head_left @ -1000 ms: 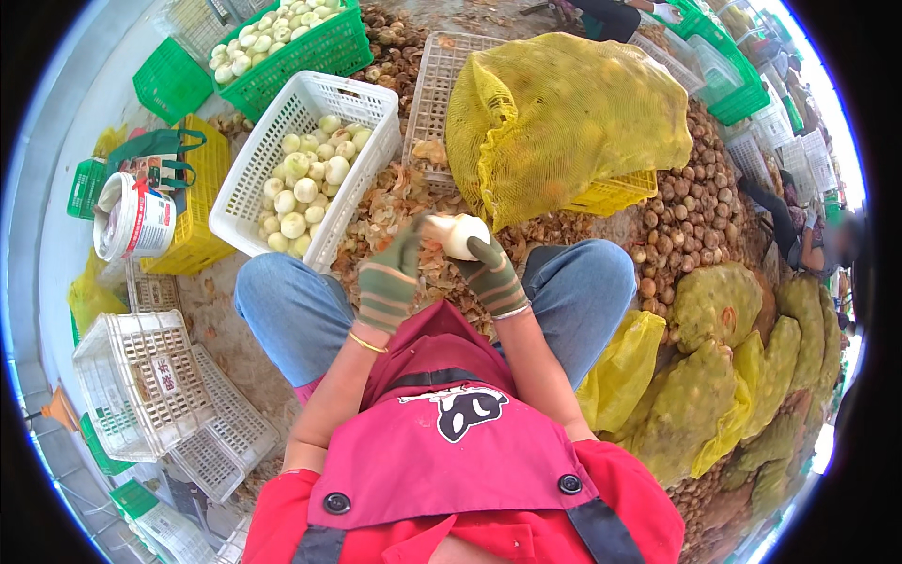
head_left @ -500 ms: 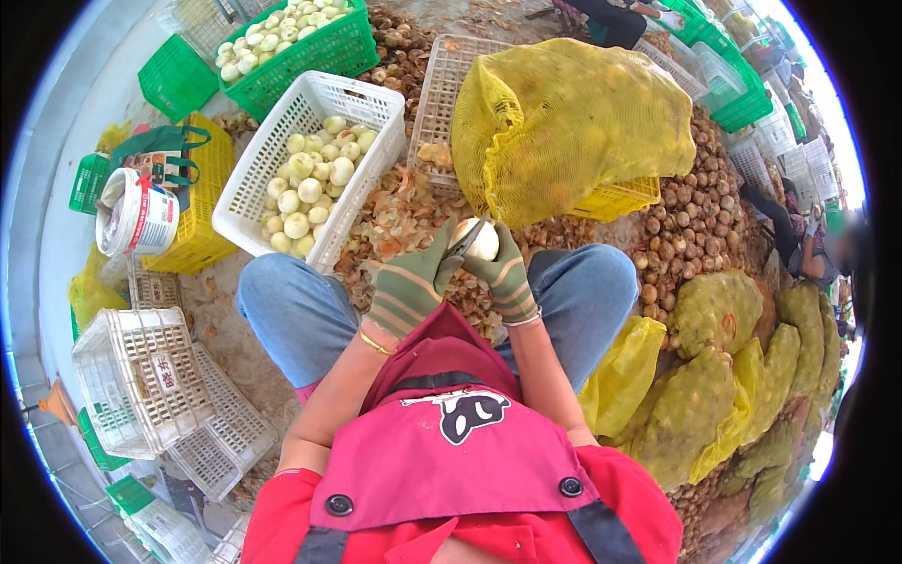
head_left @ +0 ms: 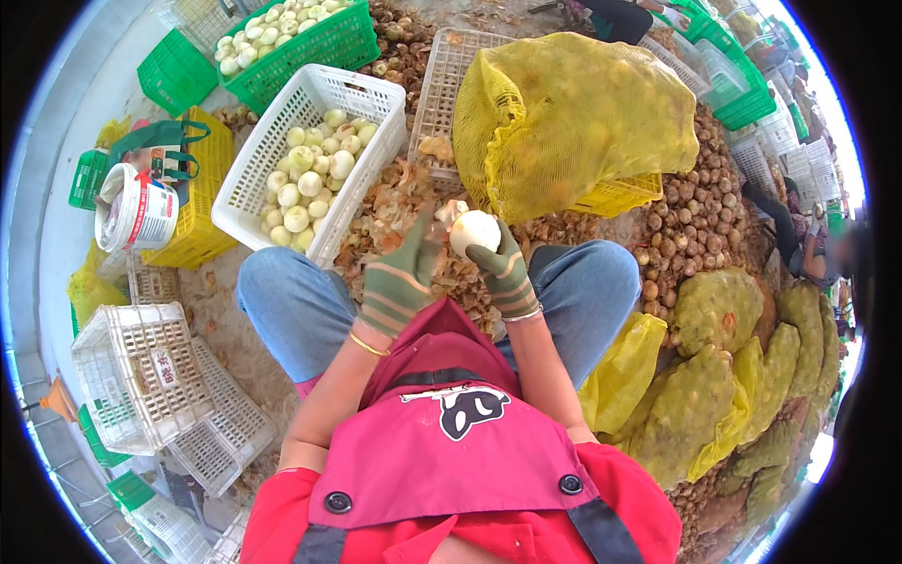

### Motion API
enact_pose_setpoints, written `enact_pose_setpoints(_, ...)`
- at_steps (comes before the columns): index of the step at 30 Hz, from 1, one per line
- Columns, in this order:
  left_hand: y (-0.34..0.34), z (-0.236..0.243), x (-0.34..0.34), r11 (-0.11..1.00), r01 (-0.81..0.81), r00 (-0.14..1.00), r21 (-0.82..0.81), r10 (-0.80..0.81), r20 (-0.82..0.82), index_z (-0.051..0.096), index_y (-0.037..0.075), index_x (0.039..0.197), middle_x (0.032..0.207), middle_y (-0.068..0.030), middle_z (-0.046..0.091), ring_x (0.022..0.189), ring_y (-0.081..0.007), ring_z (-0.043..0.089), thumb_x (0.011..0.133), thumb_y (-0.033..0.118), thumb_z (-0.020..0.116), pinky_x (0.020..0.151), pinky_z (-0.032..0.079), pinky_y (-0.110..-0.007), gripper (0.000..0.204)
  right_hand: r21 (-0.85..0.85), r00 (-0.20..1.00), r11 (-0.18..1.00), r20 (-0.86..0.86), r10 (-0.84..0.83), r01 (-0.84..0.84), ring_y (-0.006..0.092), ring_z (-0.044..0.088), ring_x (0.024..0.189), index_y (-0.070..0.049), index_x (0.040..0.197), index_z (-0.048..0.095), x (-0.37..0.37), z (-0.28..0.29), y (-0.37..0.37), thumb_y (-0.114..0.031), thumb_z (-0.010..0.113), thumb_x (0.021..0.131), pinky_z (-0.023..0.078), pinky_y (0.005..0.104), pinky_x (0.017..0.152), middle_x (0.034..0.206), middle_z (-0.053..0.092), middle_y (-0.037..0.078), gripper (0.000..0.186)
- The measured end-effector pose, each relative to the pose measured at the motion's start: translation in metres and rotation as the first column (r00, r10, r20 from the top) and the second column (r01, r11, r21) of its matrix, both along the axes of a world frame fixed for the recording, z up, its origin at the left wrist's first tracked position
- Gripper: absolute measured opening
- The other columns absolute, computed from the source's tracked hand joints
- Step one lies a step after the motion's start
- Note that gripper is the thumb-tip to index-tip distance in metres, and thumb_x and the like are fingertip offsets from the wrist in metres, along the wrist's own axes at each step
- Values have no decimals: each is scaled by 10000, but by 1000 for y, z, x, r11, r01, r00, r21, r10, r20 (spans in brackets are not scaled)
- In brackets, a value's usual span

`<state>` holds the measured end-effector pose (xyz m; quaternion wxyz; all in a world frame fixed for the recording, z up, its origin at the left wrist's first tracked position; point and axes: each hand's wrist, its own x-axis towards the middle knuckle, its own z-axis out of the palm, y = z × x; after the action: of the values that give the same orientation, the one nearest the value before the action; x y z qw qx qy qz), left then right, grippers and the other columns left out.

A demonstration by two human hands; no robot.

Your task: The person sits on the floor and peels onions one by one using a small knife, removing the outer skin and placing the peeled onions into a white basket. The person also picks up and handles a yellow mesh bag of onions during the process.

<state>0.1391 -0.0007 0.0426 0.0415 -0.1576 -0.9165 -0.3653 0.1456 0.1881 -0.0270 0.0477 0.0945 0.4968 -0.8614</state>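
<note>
Left hand (head_left: 396, 282) has come away from the onion (head_left: 475, 233) since half a second ago, when both gloves met around it; right hand (head_left: 507, 277) has it alone now. Right: thumb across the near face, fingers up the right side, pinching the bulb. Left: motion-blurred, digits bunched rather than spread; can't tell if it's gripping anything.

Onion location: up in the air between the knees, above the papery peel litter (head_left: 381, 218), just short of the yellow mesh sack (head_left: 578, 117).

Handling, my read: light enough for one hand, firm, won't squash under normal grip. Bare surface probably damp and slick, so knit glove helps. Outer layer would bruise or nick before the body gives. Best hold is around the widest part, thumb opposed to fingers, ends left free. Right hand's roughly there.

Looks: round, cream-white, smooth, soft sheen, mostly stripped. Ragged pinkish-tan skin scrap (head_left: 451, 211) at its upper left; can't tell if still attached. Same pale finish as the peeled onions (head_left: 305, 183) in the white plastic crate (head_left: 246, 179), left of it.
</note>
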Motion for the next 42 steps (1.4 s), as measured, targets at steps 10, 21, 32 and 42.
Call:
enact_pose_setpoints(10, -3, -73, -16, 873, -280, 895, 401, 86, 438, 626, 71, 1243, 612, -73, 579, 485, -210, 537, 1007, 273, 515, 464, 415, -337, 330, -271, 998, 960, -26, 64, -68, 229, 587, 1108, 12, 1321, 481, 5, 4, -6, -165, 733, 737, 458, 356, 999, 1198, 596, 102, 661)
enact_pose_setpoints(21, 15, -27, -17, 910, -218, 916, 352, 66, 396, 623, -3, 943, 752, -109, 662, 660, -211, 621, 904, 252, 665, 610, 491, -340, 261, 79, 998, 997, 63, -26, 21, 200, 607, 1032, -34, 1344, 449, 4, 5, -19, -131, 770, 738, 524, 321, 860, 1148, 600, 79, 692)
enact_pose_setpoints(32, -26, -61, -47, 953, -275, 950, 130, 249, 187, 621, 51, 1092, 819, -157, 707, 705, -302, 683, 899, 357, 654, 610, 519, -417, 364, -362, 999, 932, -33, 15, -26, 295, 530, 1210, -1, 1394, 405, -2, -4, -5, -261, 739, 806, 411, 432, 1099, 1299, 524, 155, 725)
enact_pose_setpoints(42, -13, -45, -48, 957, -288, 942, 43, 275, 194, 668, 32, 977, 770, -159, 687, 655, -309, 658, 888, 342, 667, 621, 509, -390, 322, -579, 993, 815, 111, 38, 33, 351, 582, 1141, 8, 1340, 450, 0, -2, -6, -264, 741, 781, 484, 501, 1021, 1244, 560, 191, 687)
